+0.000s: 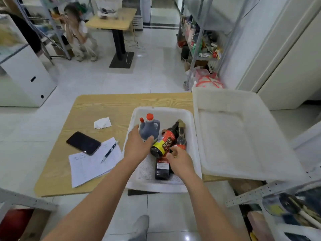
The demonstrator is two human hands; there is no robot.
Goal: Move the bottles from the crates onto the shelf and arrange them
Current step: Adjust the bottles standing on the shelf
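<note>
Four bottles (163, 145), two crates (161, 110): left fingers (149, 139) clasp jug (150, 126), right fingers (173, 153) grip lying bottle (162, 168).

bare crate floor (147, 171) left of the lying bottles (164, 144), upright jug (149, 128) at the far end

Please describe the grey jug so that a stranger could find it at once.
On the wooden table sits a small white crate of bottles. The grey jug is in its far left part, at the left hand. Only it stands upright, with a handle and two red caps.
</note>
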